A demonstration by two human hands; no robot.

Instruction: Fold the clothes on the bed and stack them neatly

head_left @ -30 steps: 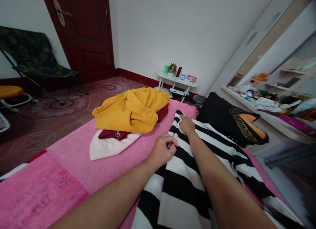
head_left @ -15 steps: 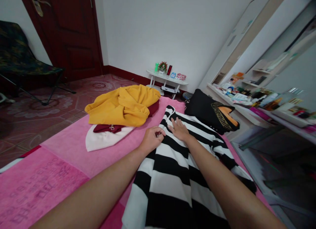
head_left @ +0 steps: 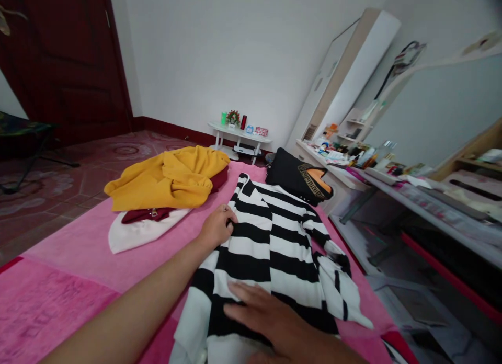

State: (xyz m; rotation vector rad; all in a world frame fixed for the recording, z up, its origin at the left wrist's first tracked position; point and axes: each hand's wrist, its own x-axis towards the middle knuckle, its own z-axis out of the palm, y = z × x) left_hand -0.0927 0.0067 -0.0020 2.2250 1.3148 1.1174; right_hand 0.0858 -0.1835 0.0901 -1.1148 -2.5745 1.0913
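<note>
A black-and-white striped shirt (head_left: 251,233) lies spread lengthwise before me, one sleeve (head_left: 337,285) trailing off its right side. At the shirt's upper left edge, my left hand (head_left: 216,227) is closed, fingers curled onto the fabric. My right hand (head_left: 262,309) is open over the nearer part of the shirt, palm down and fingers apart; its near side is slightly blurred. Left of the shirt sits a pile with a yellow garment (head_left: 164,178) on top, and dark red (head_left: 143,216) and white (head_left: 147,232) garments beneath.
Pink bedding (head_left: 78,249) lies under the clothes. Beyond the shirt is a folded black garment (head_left: 292,173) with patterned trim. A cluttered dressing table (head_left: 353,178) runs along the right. A small white table (head_left: 239,131) stands by the wall, and a folding chair (head_left: 27,136) at left.
My right hand has moved from the shirt's far end down to its nearer part. The left hand stays at the left edge. The view has turned right.
</note>
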